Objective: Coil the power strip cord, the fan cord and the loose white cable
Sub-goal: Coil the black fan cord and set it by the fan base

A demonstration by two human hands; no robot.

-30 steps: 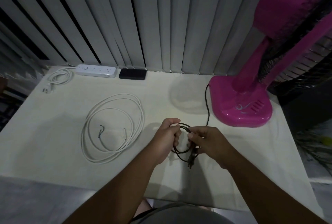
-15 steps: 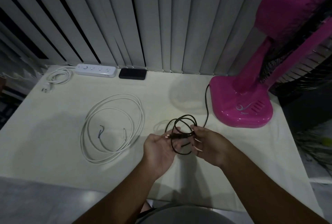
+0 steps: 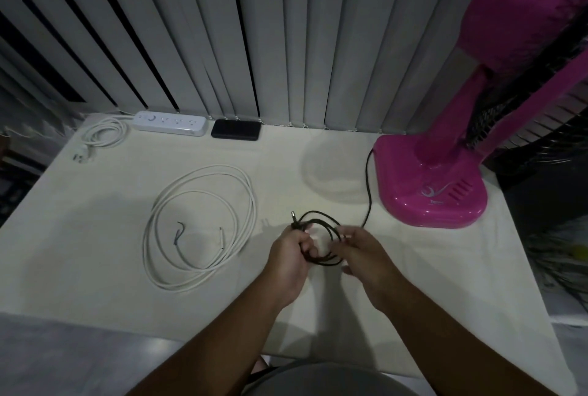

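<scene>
Low in the centre of the frame, the left hand point(image 3: 288, 255) gripped the thin black fan cord point(image 3: 327, 246), wound into round loops, its plug sticking up above the fist. The right hand point(image 3: 366, 255) met the loops with blurred, loosely curled fingers; whether they gripped was unclear. From there the cord ran up to the glossy pink fan base point(image 3: 429, 182) at right.

At left centre the smooth loose white cable point(image 3: 203, 227) lay coiled on the cream table point(image 3: 95, 236). The power strip cord point(image 3: 105, 135) lay bundled at upper left.

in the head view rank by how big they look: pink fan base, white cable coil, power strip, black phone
1. pink fan base and loose white cable coil: similar spread, too close to rank
2. power strip
3. black phone

The strip and phone lie farthest from the camera, so they may look smaller than they are.
</scene>
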